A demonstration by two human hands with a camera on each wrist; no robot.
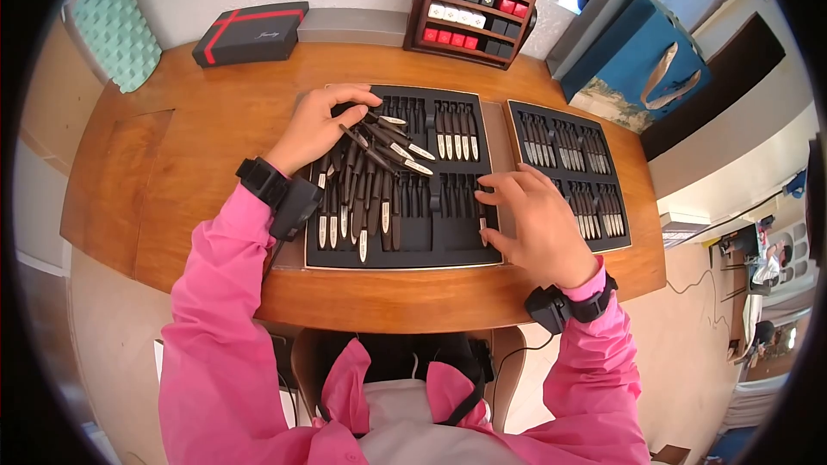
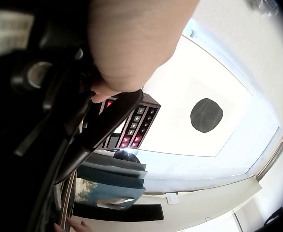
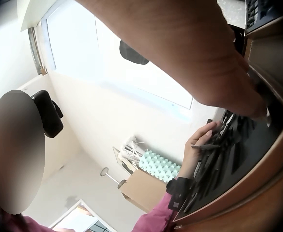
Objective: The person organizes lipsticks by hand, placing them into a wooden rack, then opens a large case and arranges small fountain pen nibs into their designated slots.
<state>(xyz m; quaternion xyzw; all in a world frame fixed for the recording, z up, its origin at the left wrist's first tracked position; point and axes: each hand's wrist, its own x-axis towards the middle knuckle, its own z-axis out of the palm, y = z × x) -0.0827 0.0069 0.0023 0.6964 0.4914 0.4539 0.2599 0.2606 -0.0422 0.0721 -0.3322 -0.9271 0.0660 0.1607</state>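
Observation:
A black slotted tray [image 1: 413, 257] lies on the table, with a heap of dark slim sticks with whitish pointed tips [image 1: 366, 181] across its left half. My left hand [image 1: 323, 125] curls thumb and fingers over the upper end of this heap, holding several sticks. Beside it in the left wrist view is one dark tapered stick [image 2: 114, 118]. My right hand [image 1: 538, 220] is over the tray's lower right corner, pinching a single stick between thumb and fingers. Its whitish tip [image 3: 268, 116] shows by the fingertips in the right wrist view.
To the right, a second black tray [image 1: 564, 172] holds rows of similar sticks. Behind stand a wooden rack [image 1: 469, 4] with red, white and black pieces, a dark box with red ribbon [image 1: 250, 33] and a blue paper bag [image 1: 629, 52]. A mint textured object [image 1: 116, 26] is at far left.

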